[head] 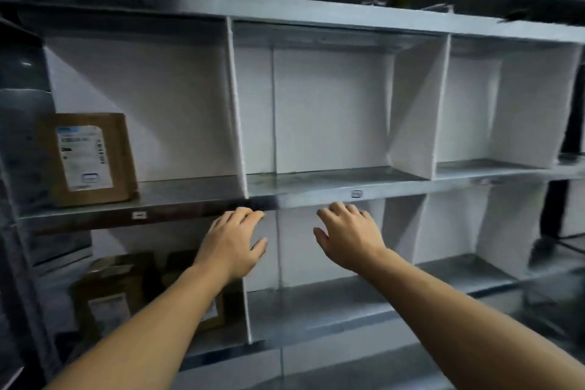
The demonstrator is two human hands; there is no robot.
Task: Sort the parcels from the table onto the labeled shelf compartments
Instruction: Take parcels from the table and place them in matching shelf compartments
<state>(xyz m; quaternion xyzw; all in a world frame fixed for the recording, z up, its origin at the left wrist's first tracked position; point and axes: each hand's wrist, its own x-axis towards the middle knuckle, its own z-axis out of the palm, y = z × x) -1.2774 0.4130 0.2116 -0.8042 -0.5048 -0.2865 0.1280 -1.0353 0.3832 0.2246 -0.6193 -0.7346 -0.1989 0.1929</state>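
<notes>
Left grip and right grip both empty, fingers relaxed, hovering at the front edge of the shelf. 1 brown cardboard parcel stands upright in the upper-left compartment. The lower parcels sit blurred in the compartment beneath. Judged light, stiff and flat, with a slick paper label. Best taken by 2 opposite edges. The surface is not in view.

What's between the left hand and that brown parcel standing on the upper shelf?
In the head view, only bare shelf edge with a small label tag lies between the left hand and the brown parcel.
</notes>
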